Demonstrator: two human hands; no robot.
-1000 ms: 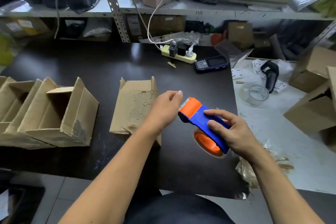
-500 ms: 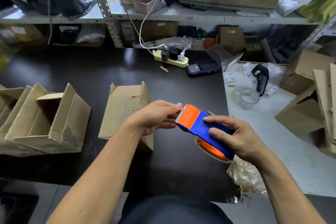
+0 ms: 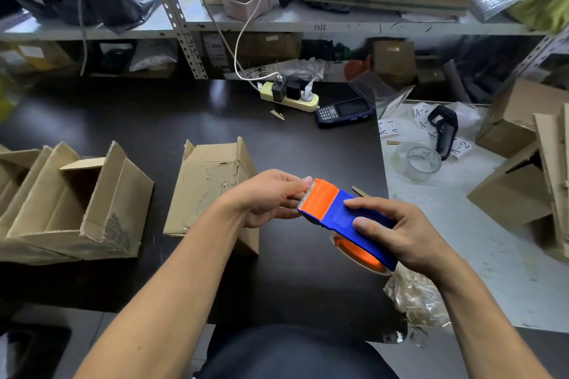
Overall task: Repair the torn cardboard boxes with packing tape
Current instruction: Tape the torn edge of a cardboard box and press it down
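Note:
A blue and orange tape dispenser [image 3: 335, 209] with a roll under it is held above the dark table [image 3: 154, 120] by my right hand [image 3: 397, 231], which grips its blue body. At the dispenser's toothed orange end my left hand [image 3: 268, 197] pinches with thumb and fingertips; the clear tape end itself is too faint to see. A torn cardboard box [image 3: 209, 181] with a ripped, ragged top face lies just behind my left hand. Several open boxes [image 3: 92, 203] lie on their sides at the left.
A clear tape roll [image 3: 420, 161] and a black scanner [image 3: 443, 129] lie on the white surface at the right, with more boxes [image 3: 517, 120] beyond. A power strip [image 3: 289, 95] and handheld terminal [image 3: 345, 111] sit at the back. Crumpled plastic [image 3: 418, 298] lies near the front edge.
My left hand has gone from an open reach beside the dispenser to pinching at its toothed orange end. The dispenser stays gripped in my right hand.

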